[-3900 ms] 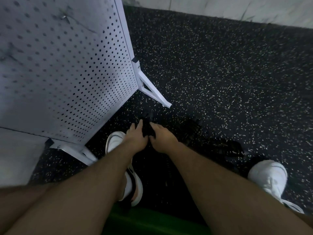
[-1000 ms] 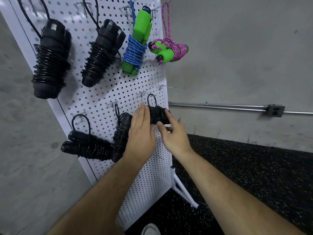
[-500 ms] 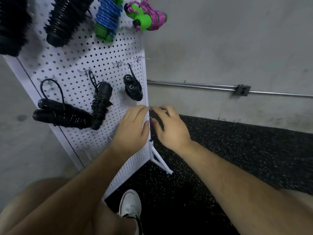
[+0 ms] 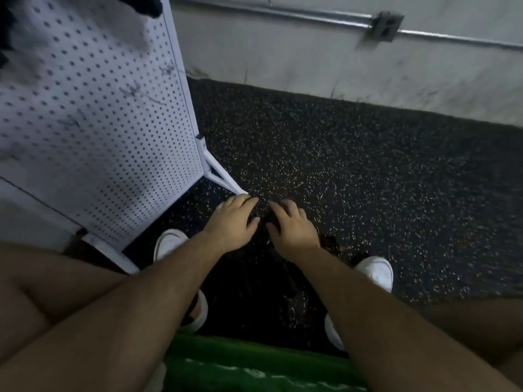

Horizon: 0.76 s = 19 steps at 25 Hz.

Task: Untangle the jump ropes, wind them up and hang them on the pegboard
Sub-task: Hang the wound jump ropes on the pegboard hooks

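Observation:
The white pegboard (image 4: 99,123) stands at the left on a white foot (image 4: 223,179); only the bottom of one hung black rope bundle (image 4: 150,4) shows at the top edge. My left hand (image 4: 232,222) and my right hand (image 4: 291,224) reach down side by side to the dark floor just past that foot, fingers loosely spread and holding nothing that I can make out. A black jump rope (image 4: 329,244) lies on the floor beside and under my right wrist, hard to tell from the floor.
Speckled black rubber flooring (image 4: 368,165) runs to a grey wall with a metal conduit (image 4: 311,18) and junction box (image 4: 385,25). My white shoes (image 4: 169,241) (image 4: 376,270) stand either side of my arms. Green fabric (image 4: 240,363) fills the bottom edge.
Both hands let go of the black rope now hanging on the pegboard and dropped from the board to the floor. The view tilted down, so the hung ropes left the frame.

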Tool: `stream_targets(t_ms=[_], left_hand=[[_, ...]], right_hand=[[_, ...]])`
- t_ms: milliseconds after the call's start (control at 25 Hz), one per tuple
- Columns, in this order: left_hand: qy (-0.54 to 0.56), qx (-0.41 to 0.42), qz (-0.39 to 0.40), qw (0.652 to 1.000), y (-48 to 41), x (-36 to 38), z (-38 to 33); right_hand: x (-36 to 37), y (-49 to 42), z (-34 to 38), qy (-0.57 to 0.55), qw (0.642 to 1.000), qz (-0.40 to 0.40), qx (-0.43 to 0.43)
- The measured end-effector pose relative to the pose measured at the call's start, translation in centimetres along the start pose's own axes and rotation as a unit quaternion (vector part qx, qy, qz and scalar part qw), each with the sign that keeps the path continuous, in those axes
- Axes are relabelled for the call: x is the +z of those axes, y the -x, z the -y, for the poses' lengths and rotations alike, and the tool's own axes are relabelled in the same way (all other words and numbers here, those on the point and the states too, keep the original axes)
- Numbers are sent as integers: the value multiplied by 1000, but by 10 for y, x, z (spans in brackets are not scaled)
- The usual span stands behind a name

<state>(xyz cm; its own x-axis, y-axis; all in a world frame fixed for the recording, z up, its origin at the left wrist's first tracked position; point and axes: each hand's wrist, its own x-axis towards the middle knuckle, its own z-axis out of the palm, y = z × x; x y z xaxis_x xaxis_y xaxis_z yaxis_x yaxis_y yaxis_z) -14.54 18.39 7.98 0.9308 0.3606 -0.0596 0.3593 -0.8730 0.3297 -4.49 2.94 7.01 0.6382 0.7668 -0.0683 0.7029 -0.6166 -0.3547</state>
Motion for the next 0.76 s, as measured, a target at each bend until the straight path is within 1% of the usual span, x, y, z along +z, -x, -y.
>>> stream_targets(t_ms=[120, 200, 320, 440, 520, 600, 680, 760], left_hand=[[7, -17, 58, 998, -18, 34, 0], [4, -23, 117, 993, -30, 59, -2], [4, -20, 244, 970, -36, 94, -6], [5, -6, 315, 949, -38, 121, -7], [22, -13, 346, 938, -39, 135, -6], [43, -12, 366, 929, -37, 146, -7], [74, -17, 361, 929, -33, 153, -7], [102, -30, 332, 937, -28, 151, -9]], right_hand=[[20, 1, -22, -1, 999, 30, 38], [35, -2, -39, -1, 996, 63, 60], [61, -1, -58, 9, 986, 147, 71], [85, -1, -69, -6, 964, 242, 112], [99, 2, -71, -8, 954, 271, 128], [109, 5, -70, 6, 951, 283, 125], [114, 5, -68, 24, 947, 291, 131], [112, 5, -65, 31, 948, 277, 153]])
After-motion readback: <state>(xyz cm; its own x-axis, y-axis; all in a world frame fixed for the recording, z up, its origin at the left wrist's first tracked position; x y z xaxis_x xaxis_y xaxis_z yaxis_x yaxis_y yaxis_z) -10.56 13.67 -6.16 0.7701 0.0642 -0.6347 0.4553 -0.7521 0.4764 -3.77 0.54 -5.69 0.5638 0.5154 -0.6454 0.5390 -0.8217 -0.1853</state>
